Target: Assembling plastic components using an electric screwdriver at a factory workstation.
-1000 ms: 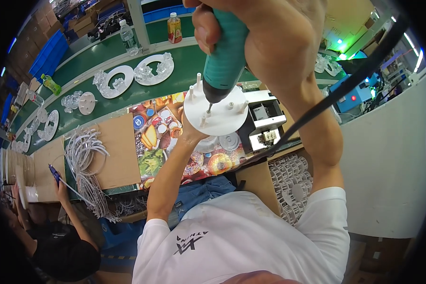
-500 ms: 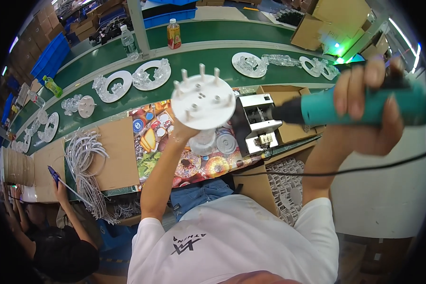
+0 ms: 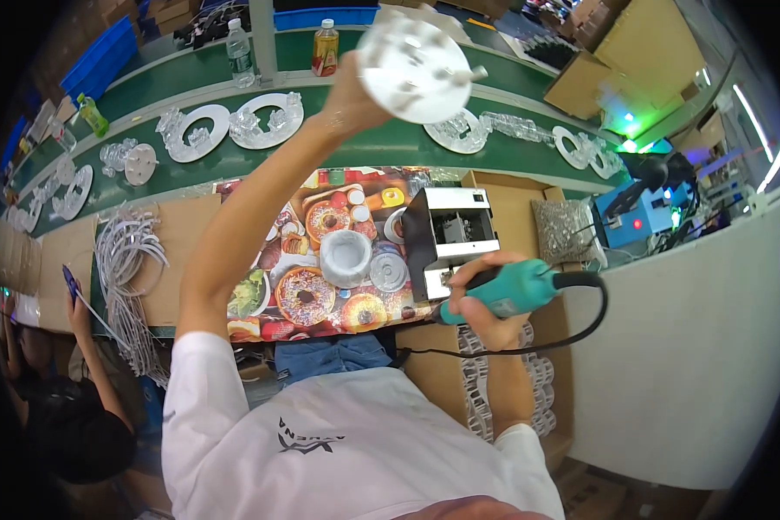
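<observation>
My left hand (image 3: 353, 97) is raised over the far green belt, closed on a round white plastic disc (image 3: 407, 87) with pegs standing out of it; motion blurs the disc. In my right hand (image 3: 483, 319) is a teal electric screwdriver (image 3: 518, 290), its dark nose tilted down and left by the near side of a black-and-silver screw feeder (image 3: 461, 247). The tip of the tool is hard to make out. A round whitish tub (image 3: 346, 262) and its round lid (image 3: 390, 272) rest on the food-patterned mat (image 3: 307, 251), left of the feeder.
White rings with clear-wrapped parts (image 3: 201, 154) lie along the green belt (image 3: 338, 154). Two bottles (image 3: 325, 54) stand behind. White cables (image 3: 130, 260) hang at left near another person (image 3: 78, 425). Right are a bag of small parts (image 3: 567, 234), a blue device (image 3: 641, 212) and a cord (image 3: 593, 325).
My left hand has carried the disc up and away, toward the far belt. My right hand has brought the screwdriver down and left, to the screw feeder.
</observation>
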`<state>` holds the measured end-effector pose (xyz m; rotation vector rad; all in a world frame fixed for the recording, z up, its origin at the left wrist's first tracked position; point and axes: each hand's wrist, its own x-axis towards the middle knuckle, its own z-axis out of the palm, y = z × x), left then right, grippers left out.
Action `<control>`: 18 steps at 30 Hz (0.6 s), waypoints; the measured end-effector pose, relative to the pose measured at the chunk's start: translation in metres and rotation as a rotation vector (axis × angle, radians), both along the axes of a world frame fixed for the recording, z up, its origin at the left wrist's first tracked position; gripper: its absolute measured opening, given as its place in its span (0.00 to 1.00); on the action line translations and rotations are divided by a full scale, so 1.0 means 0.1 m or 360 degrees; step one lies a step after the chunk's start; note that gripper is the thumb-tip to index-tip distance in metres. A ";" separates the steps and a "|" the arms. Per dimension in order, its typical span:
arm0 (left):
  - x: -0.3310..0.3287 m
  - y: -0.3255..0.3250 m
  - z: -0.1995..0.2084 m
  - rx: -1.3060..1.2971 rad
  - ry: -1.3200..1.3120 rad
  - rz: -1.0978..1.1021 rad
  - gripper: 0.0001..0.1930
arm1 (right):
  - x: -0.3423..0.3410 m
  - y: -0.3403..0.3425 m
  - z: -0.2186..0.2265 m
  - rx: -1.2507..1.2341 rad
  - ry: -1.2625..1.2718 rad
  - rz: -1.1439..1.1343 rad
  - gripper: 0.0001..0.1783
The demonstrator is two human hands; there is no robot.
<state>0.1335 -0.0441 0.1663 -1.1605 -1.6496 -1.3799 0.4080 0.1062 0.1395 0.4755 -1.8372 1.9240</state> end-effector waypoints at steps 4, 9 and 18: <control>-0.52 0.46 -0.33 -0.0467 0.0142 -0.0020 0.19 | -0.10 -0.04 -0.08 0.0122 -0.0079 0.0161 0.31; -1.35 0.76 -1.24 -0.0967 0.0190 0.0139 0.15 | -0.10 -0.16 -0.13 0.0095 -0.0156 0.0161 0.32; -1.66 0.84 -2.01 -0.1260 0.0258 0.0732 0.14 | -0.17 -0.24 -0.12 -0.0089 -0.0167 0.0279 0.32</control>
